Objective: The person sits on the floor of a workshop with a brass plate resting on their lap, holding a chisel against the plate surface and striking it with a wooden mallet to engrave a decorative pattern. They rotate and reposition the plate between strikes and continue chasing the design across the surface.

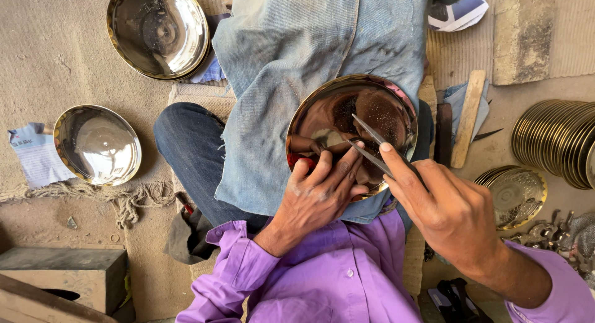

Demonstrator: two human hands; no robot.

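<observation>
I'm looking down at a polished brass plate (353,121) resting on a pale denim cloth (291,69) draped over the lap, just in front of the purple shirt (334,279). My left hand (319,196) steadies the plate's near rim, fingers curled together over the edge, thumb up against it. My right hand (449,208) pinches a thin metal tool (372,146), forefinger stretched along the shaft, and the tip sits on the plate's shiny inner face, mirrored there. Moving outward: to the right of the plate a flat wooden stick (469,115) lies on the floor beside a blue rag (458,97), and beyond it a row of brass plates stands on edge (558,140). Nearer my right wrist lies an engraved plate (517,196), with small metal tools (551,230) just past it. Away to the left, two more shiny bowls rest on the floor, one up top (158,31), one lower (96,143), next to a frayed rope (118,196) and a wooden block (62,276).
</observation>
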